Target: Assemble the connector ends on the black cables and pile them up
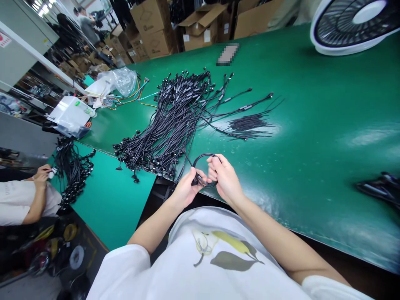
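Holding something small and white, a co-worker's hands [42, 175] sit at the far left, in front of a white T-shirt [21, 204]. Just beside them, a heap of black cables [73, 171] lies on a teal worktop [111, 208]. Beyond it, a white packet in clear plastic [70, 116] and a crumpled plastic bag [123, 81] sit near orange, yellow and blue wires [133, 93] on the end of a long green worktop [296, 100]. Cardboard boxes [159, 31] are stacked past that edge.

A large fanned pile of black cables with small connectors [170, 121] spreads across the middle. At its lower edge, the person's left hand [186, 189] and right hand [225, 179] hold a black cable coil [203, 164] above the green surface, with a thin length running from it toward the pile. The left fingers [200, 177] curl around the coil's lower side, while the right fingers [213, 164] close on its upper curve. Further right lie a tuft of short black wire ends [250, 125] and a white-rimmed fan [353, 21]. A blurred dark object [379, 187] sits at the far right edge.
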### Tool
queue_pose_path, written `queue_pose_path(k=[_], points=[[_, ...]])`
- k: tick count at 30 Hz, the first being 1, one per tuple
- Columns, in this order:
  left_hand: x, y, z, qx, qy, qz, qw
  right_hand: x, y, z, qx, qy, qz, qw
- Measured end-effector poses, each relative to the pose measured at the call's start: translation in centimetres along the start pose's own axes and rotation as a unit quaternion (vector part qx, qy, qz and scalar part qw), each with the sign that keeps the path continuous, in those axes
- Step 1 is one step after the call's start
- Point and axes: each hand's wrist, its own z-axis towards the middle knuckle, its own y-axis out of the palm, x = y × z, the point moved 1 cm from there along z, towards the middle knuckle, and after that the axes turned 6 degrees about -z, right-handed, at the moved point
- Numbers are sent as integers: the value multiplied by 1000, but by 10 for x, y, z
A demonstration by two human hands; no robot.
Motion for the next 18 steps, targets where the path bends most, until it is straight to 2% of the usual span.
queue_pose_path(k=[5, 8, 11, 14, 18], points=[[-13, 6, -4, -30, -21, -7, 999, 6, 3, 1, 62, -43, -22, 997], [-12, 9, -8, -51, -2, 41, 998, 3, 3, 2, 37, -13, -15, 999], [-11, 8, -12, -42, 10, 87, 995, -3, 3, 2, -1, -4, -10, 1000], [-14, 4, -13, -43, -49, 83, 994, -3, 7, -4, -42, 12, -19, 999], [-20, 0, -10, -59, -124, 93, 986, -3, 10, -17, -63, 10, -125, 990]])
